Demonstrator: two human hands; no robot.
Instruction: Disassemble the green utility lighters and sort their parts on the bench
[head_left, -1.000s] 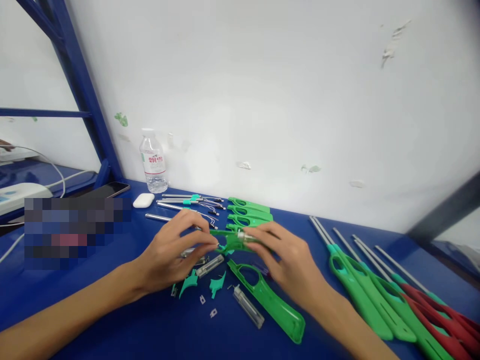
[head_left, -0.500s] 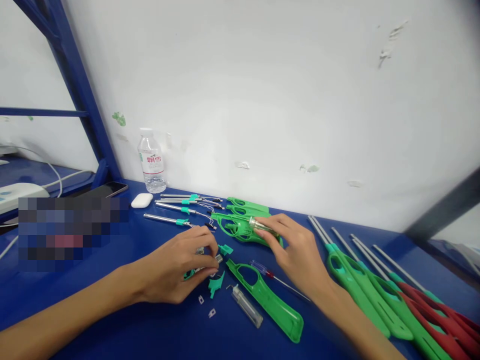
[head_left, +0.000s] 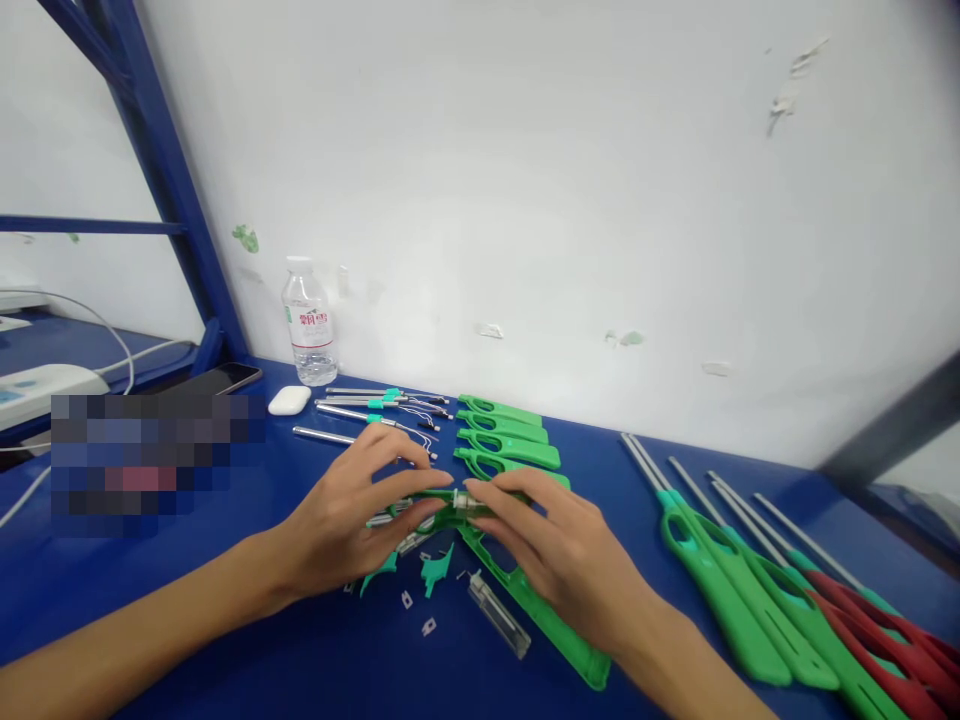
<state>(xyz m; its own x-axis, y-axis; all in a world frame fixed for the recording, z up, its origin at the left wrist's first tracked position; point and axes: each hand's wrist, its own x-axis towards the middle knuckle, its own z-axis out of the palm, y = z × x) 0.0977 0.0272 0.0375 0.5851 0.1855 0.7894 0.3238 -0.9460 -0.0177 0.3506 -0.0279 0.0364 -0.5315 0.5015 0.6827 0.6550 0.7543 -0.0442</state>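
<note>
Both hands meet above the middle of the blue table. My left hand point(head_left: 356, 510) pinches the left end of a green handle shell point(head_left: 441, 515). From the right, my right hand point(head_left: 551, 550) is closed on the same shell and on a clear fuel tank point(head_left: 466, 500) at it; the fingers cover much of both. Just below lie teal triggers point(head_left: 436, 571), small pale clips point(head_left: 428, 627) and another clear tank point(head_left: 499, 615). A second green half shell point(head_left: 577, 640) lies partly under my right hand. More green shells point(head_left: 510, 447) are stacked in a row behind.
Metal rods with wires point(head_left: 375, 418) lie at the back left, near a white case point(head_left: 289, 400) and a water bottle point(head_left: 311, 335). Long green lighters point(head_left: 724, 600) and red ones point(head_left: 877, 640) lie at the right. A power strip point(head_left: 49, 385) is far left.
My right hand has brought the shell and tank from the back row toward me and left. My left hand has come up from the small parts and taken hold of the shell's left end.
</note>
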